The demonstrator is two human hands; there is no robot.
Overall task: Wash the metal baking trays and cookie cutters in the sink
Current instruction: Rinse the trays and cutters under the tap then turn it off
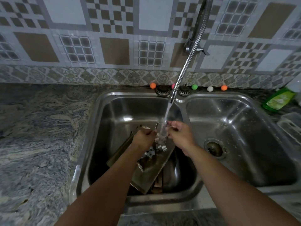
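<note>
Both my hands are over the left sink basin (114, 111), under the water stream (166, 118) that runs from the flexible tap (184, 74). My left hand (145, 137) is closed around a thin metal piece, probably a cookie cutter (156, 126). My right hand (179, 132) pinches a small item in the stream; blur hides what it is. Below them a metal baking tray (146, 173) leans tilted in the basin, with several small cookie cutters (156, 150) lying on it. More dark trays lie under it.
The right basin (244, 128) holds only a drain (214, 148). A green detergent bottle (279, 99) and a clear container (291, 126) stand at the right edge. Small coloured balls (153, 85) line the back ledge. Granite counter (40, 136) spreads to the left.
</note>
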